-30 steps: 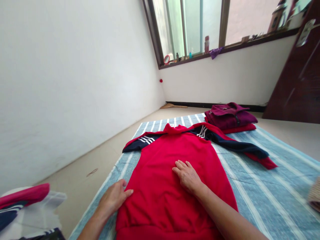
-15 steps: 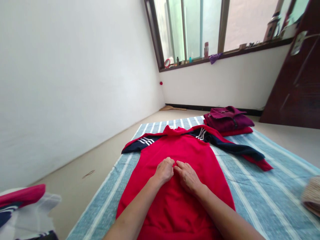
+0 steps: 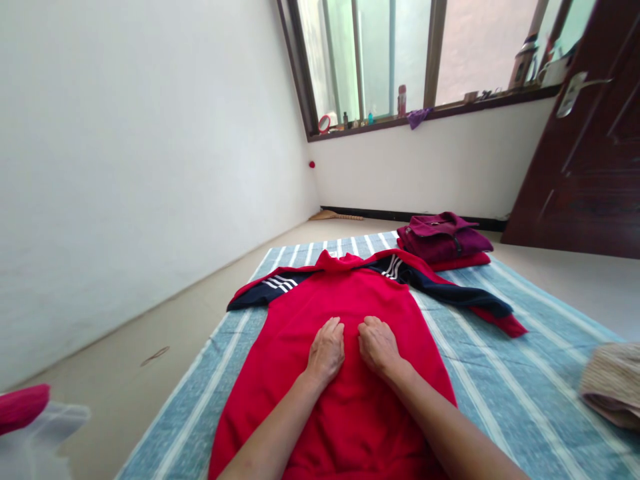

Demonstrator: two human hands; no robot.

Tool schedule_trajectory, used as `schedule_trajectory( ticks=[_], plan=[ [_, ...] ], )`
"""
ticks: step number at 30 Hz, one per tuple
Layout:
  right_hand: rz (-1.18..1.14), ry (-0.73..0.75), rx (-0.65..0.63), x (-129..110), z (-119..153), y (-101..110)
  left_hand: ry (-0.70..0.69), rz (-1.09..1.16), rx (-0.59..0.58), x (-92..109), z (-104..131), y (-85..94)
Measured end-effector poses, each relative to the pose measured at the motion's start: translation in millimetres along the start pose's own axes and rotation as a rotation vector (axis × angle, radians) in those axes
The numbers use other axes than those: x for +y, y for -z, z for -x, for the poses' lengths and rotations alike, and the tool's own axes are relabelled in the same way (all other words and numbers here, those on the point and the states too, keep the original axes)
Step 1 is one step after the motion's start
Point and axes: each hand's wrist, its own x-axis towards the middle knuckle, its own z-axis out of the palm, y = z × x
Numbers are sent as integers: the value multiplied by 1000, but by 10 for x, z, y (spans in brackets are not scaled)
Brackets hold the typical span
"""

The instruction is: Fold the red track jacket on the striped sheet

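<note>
Item inspected: one red top, laid spread out on a blue-and-white striped cloth, collar at the far end and lower part toward the person. The left hand and right hand are placed side by side on the front of the top, a narrow gap of red fabric between them. Fingers of both hands are curled inward; whether they pinch the fabric cannot be determined. Creases are noted in the lower body of the top. Its navy-and-red left sleeve extends left of the collar; the matching right sleeve runs out to the right, angled toward the person. Beyond the right sleeve of the top sits a folded maroon garment, stacked on a red folded cloth. A beige ribbed item lies well to the right of the top.
</note>
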Motion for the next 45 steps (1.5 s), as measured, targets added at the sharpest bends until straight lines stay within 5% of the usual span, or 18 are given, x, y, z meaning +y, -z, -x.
schedule_trajectory(
  ticks=[10, 45],
  plan=[
    [-56, -20, -11, -100, -101, -28, 40, 8, 154, -35, 63, -167],
    [-216, -191, -82, -95, -322, 62, 72, 92, 133, 42, 63, -35]
  ],
)
